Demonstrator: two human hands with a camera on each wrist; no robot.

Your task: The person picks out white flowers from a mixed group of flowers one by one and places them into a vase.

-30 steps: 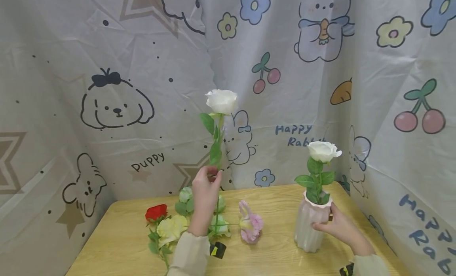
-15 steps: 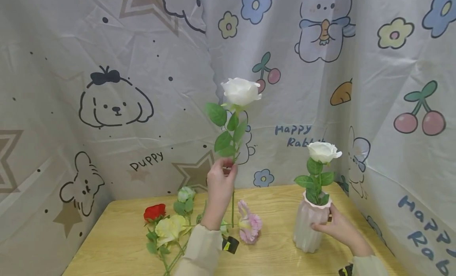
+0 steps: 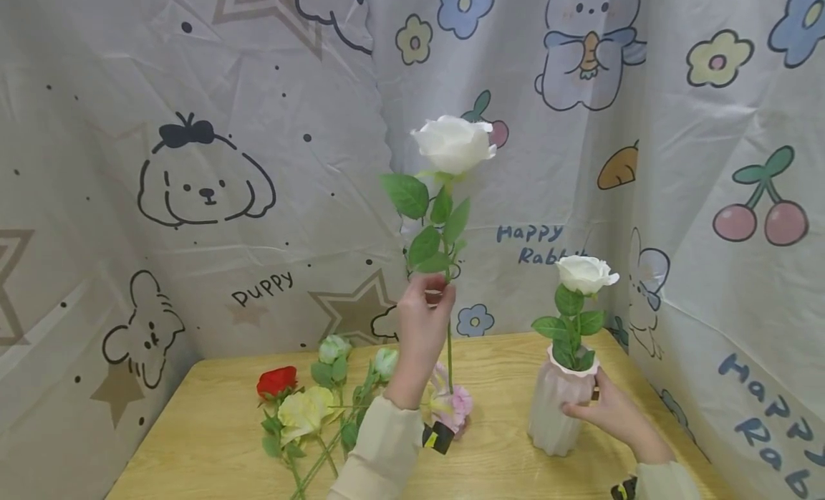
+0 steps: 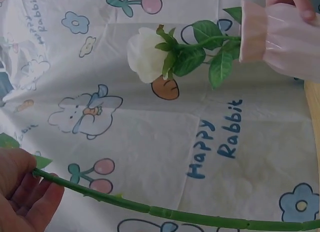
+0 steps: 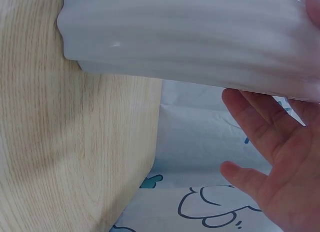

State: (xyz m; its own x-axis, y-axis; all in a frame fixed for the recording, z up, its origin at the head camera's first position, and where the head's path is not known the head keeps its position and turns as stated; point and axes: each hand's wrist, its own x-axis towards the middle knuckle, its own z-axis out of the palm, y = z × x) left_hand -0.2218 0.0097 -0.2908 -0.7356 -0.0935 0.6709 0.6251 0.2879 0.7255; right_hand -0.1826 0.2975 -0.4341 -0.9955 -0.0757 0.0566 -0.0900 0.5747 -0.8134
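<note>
My left hand pinches the green stem of a white rose between thumb and fingers, holding it upright above the table. In the left wrist view the bare stem runs right from the fingertips. My right hand holds the pale pink ribbed vase, thumb in front and fingers behind. In the right wrist view some fingers touch the vase wall, while the lowest finger stands off it. Another white rose stands in the vase, its leaves at the rim.
Left on the wooden table lie a red rose, a yellow flower and pale green flowers, with crossing stems. A pink flower lies partly behind my left wrist. A printed curtain surrounds the table's back and sides.
My left hand has moved right and upward with the white rose, toward the vase side; the rose's leaves now face the view more. My right hand and the vase have stayed nearly still.
</note>
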